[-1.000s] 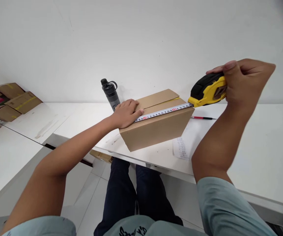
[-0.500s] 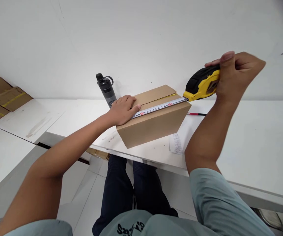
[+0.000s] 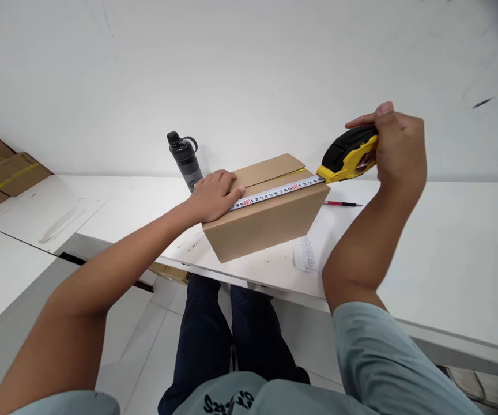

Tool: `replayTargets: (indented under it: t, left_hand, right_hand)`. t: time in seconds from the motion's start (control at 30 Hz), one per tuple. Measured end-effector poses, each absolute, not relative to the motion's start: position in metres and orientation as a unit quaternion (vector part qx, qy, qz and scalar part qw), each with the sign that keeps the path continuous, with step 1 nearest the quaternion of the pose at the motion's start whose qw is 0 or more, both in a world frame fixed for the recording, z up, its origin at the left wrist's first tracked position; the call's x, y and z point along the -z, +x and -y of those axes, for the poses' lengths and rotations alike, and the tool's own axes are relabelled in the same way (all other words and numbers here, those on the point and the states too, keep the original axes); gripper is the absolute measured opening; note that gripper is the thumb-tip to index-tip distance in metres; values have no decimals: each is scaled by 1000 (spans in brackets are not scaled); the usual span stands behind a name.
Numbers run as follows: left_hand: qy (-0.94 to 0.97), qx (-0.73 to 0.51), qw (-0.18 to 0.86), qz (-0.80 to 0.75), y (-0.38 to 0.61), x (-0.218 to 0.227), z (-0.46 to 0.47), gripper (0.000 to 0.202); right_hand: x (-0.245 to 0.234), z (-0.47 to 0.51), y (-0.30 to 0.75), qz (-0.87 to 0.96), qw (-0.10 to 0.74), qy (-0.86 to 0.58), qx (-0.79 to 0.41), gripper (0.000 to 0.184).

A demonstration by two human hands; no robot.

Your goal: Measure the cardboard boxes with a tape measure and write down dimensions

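Note:
A closed brown cardboard box sits at an angle on the white table, overhanging its front edge slightly. Across its top lies the extended blade of a tape measure. My left hand grips the box's left end, pressing the blade down beneath its palm and thumb; the blade's tip is hidden there. At the box's right end, my right hand holds the yellow and black tape measure raised and tilted, its mouth at the box's top right corner. The thumb is on top of the case.
A dark water bottle stands behind my left hand. A red and black pen and a paper with writing lie right of the box. Taped cartons are stacked at far left. A white wall rises behind the table.
My right hand and the tape measure case have shifted slightly left and down in view, with the wrist turned. My left hand stays on the box. The whole view has shifted a little.

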State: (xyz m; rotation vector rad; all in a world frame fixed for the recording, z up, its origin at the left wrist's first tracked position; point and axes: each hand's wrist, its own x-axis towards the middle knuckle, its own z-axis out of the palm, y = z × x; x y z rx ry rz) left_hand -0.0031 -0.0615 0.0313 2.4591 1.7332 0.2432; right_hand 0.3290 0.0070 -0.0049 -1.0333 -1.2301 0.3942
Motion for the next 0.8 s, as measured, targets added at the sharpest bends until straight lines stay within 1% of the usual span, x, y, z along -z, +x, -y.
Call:
replayTargets:
  t: [0.07, 0.2, 0.3, 0.5, 0.7, 0.8]
  left_hand:
    - [813, -80, 62, -574, -3, -32, 61, 59]
    - [801, -97, 90, -584, -3, -34, 60, 58]
    - [787, -120, 109, -595, -7, -35, 59, 56]
    - [782, -164, 111, -591, -32, -32, 64, 68]
    - [756, -197, 103, -615, -61, -25, 85, 76]
    - [761, -183, 108, -612, -72, -24, 94, 77]
  right_hand:
    - [5, -10, 326, 543, 688, -452, -162, 51]
    - [6, -22, 318, 515, 759, -379, -123, 47]
    - [2, -22, 314, 508, 788, -336, -89, 42]
    - [-12, 4, 300, 491, 826, -276, 25, 49]
    - [-19, 32, 276, 463, 856, -214, 79, 53]
    - [-22, 46, 262, 458, 867, -176, 87, 52]
